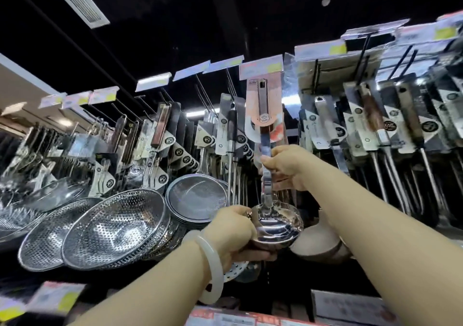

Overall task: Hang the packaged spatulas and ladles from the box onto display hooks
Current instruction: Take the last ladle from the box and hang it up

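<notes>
Fingers of the right hand (283, 165) pinch the flat steel handle of a ladle (269, 195) about midway up its length, thumb and forefinger closed on the narrow strip. Fingers of the left hand (233, 233) curl under and around the polished bowl at the bottom, cupping it from the left side. A pale bangle (213, 273) sits on that wrist.

Between the two hands the ladle stands nearly upright, its top end in a pinkish backing card (263, 105) that reaches up to the price tag (260, 69) at the hook line; whether the card's hole is already on the hook I cannot tell, since the tag hides it.

Judging by the look of it, the ladle is rigid steel with its weight low in the bowl, so it should swing if held only at the top. The mirror finish is likely slippery, which favours cupping the bowl rather than pinching its rim. The card is the weak part: thin, bendable, prone to tearing at the hole, so steering is better done from the handle just below it.

Around it hang packaged spatulas (370, 125) to the right and perforated strainers (115, 228) and mesh sieves (195, 195) to the left, crowded close.
</notes>
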